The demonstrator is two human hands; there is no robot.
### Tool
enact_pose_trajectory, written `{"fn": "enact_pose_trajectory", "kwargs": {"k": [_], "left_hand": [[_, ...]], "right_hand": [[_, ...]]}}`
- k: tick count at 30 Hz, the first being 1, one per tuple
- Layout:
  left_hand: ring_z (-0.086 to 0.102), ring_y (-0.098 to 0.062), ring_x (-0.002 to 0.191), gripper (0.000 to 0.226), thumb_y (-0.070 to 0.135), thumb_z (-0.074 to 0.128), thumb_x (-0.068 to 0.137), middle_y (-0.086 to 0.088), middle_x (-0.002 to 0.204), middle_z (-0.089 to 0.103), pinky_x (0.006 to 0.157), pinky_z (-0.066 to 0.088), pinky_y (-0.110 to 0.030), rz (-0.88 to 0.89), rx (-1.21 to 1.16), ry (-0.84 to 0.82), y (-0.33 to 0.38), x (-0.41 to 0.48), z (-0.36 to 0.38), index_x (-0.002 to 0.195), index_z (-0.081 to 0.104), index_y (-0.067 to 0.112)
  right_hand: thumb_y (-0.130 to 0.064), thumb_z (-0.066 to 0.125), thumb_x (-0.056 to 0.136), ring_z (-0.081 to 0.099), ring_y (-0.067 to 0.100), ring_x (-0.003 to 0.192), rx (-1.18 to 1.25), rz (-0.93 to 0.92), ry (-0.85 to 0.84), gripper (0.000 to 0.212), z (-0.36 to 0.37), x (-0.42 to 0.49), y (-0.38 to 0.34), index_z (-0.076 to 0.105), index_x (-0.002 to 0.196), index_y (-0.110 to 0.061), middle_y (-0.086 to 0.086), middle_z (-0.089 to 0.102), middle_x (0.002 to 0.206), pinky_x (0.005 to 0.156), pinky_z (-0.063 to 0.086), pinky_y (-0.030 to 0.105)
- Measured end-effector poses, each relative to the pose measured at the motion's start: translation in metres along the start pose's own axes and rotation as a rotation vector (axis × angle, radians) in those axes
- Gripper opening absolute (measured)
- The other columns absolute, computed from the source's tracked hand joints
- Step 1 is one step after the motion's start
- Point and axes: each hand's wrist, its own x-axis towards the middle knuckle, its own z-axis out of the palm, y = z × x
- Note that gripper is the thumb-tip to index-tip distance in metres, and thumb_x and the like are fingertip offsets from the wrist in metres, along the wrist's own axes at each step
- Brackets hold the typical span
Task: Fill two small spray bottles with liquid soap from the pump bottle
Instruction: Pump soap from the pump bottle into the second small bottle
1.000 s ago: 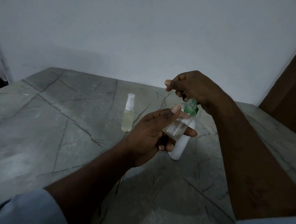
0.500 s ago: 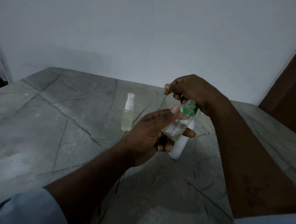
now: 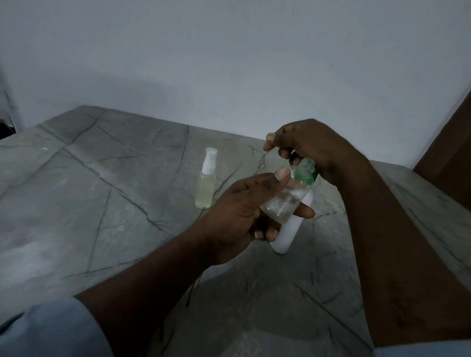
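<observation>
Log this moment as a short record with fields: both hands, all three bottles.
left hand: holds the open spray bottle, tilted, neck uncapped
right hand: fingers curled over the top of the pump bottle
pump bottle: white, stands on the table behind the open spray bottle
capped spray bottle: upright on the table, left of the hands, untouched, pale liquid inside

The right hand [image 3: 307, 146] has sunk a little, bearing down on top of the pump bottle [image 3: 286, 235]
</observation>
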Motion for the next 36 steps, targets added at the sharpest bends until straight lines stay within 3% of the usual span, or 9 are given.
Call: {"fn": "enact_pose_trajectory", "kwargs": {"k": [6,14,22,27,32,36], "left_hand": [[0.045,-0.018,0.05,0.056,0.058,0.054,0.086,-0.019,0.103,0.074,0.044,0.039,-0.02,0.018,-0.001,-0.014,-0.0024,0.0008,-0.0012,0.116,0.069,0.014],[0.042,-0.019,0.053,0.041,0.052,0.052,0.088,-0.016,0.102,0.075,0.046,0.042,-0.019,0.002,-0.047,-0.003,0.0011,-0.0004,0.0019,0.106,0.075,0.023],[0.045,-0.017,0.051,0.037,0.053,0.05,0.09,-0.013,0.097,0.076,0.044,0.038,-0.019,0.017,-0.022,-0.015,0.0032,-0.0036,0.0017,0.097,0.077,0.029],[0.045,-0.017,0.051,0.035,0.055,0.051,0.089,-0.014,0.1,0.076,0.044,0.036,-0.022,0.01,-0.001,-0.002,0.0032,-0.0032,0.0026,0.096,0.078,0.035],[0.048,-0.013,0.05,0.037,0.053,0.052,0.085,-0.01,0.091,0.076,0.044,0.041,-0.019,0.004,-0.048,-0.001,0.0029,-0.0024,0.0039,0.097,0.079,0.03],[0.045,-0.016,0.05,0.038,0.054,0.051,0.087,-0.016,0.1,0.076,0.046,0.043,-0.02,-0.011,-0.054,-0.016,0.0021,-0.0018,0.0034,0.099,0.078,0.029]], "right_hand": [[-0.028,0.066,0.098,0.045,0.004,0.043,0.002,0.0,0.005,0.024,0.0007,-0.0006,-0.0006,0.079,0.092,-0.008,-0.004,0.058,0.059,0.059,0.04,0.028],[-0.038,0.066,0.097,0.05,-0.001,0.047,-0.06,-0.078,0.104,0.027,-0.0019,-0.0002,-0.0043,0.079,0.09,-0.016,-0.005,0.062,0.065,0.062,0.043,0.025],[-0.023,0.067,0.096,0.049,0.004,0.046,-0.025,-0.008,0.055,0.015,0.0023,0.0027,-0.0002,0.078,0.092,-0.013,-0.003,0.062,0.065,0.059,0.042,0.027],[-0.024,0.067,0.095,0.05,0.004,0.048,-0.011,0.001,0.071,0.015,0.0029,0.0025,0.0009,0.078,0.091,-0.014,-0.003,0.063,0.067,0.061,0.043,0.028],[-0.033,0.068,0.095,0.053,0.005,0.055,-0.039,-0.055,0.132,0.021,-0.0004,0.0012,-0.0022,0.076,0.094,-0.014,-0.003,0.065,0.07,0.062,0.043,0.027],[-0.034,0.069,0.094,0.053,0.006,0.055,-0.048,-0.059,0.155,0.02,0.0,0.0021,-0.003,0.076,0.093,-0.015,-0.003,0.066,0.071,0.063,0.043,0.028]]}}
